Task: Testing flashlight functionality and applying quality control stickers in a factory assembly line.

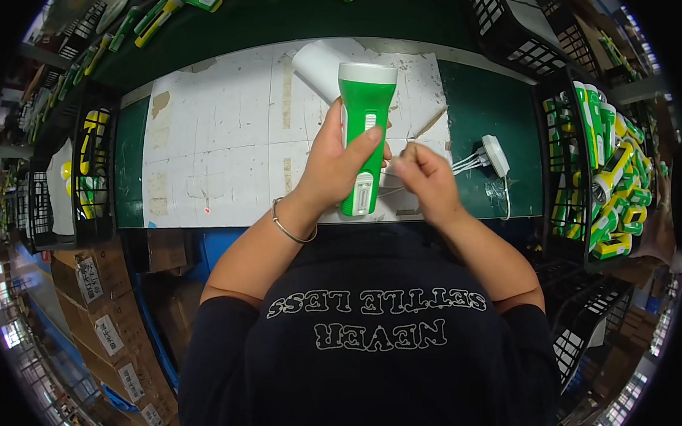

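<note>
Upright over the table's middle is a green flashlight (368, 113) with a white head, a white switch and a pale panel low on its body. My left hand (334, 164) is wrapped round it, thumb on the front near the switch. Just right of it, my right hand (427, 180) is closed with its fingertips pinched; what they hold, if anything, I cannot make out. Thin white cables (468, 162) run from a white box-shaped plug block (496, 156) toward the right hand and pass behind it. A thin brownish strip (431, 123) shows just beyond those fingers.
Worn white sheeting (224, 142) covers part of the green table (495, 92). A white roll (318, 68) lies behind the flashlight. Black crates with green and yellow flashlights stand right (582, 164) and left (95, 163). More flashlights (157, 19) lie at the far left. Cardboard boxes (110, 337) sit lower left.
</note>
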The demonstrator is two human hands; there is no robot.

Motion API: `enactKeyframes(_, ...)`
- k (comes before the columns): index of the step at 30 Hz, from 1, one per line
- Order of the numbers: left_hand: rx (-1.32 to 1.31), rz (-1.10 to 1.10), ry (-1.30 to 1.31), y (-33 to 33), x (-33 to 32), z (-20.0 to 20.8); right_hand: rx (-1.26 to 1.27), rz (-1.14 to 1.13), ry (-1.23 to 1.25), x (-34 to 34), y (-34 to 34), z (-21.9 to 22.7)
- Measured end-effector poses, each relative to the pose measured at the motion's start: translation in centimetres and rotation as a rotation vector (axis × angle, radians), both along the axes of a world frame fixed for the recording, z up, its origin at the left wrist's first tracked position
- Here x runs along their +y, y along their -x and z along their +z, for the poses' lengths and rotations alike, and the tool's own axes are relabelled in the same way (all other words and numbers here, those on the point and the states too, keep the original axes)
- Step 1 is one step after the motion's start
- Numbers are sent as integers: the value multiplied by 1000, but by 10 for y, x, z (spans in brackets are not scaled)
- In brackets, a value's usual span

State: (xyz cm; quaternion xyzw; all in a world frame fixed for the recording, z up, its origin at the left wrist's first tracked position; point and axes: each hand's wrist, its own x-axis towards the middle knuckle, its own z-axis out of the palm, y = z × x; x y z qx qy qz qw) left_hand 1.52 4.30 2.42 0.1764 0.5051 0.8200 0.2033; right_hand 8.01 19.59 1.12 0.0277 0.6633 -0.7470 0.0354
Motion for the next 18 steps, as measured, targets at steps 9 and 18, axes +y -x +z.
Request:
enactKeyframes(9,933,-29,787,5,-20,11,52,49,-448,46,26,63)
enactKeyframes(18,893,-254,1230,21,-78,52,49,204,-307,61,26,49)
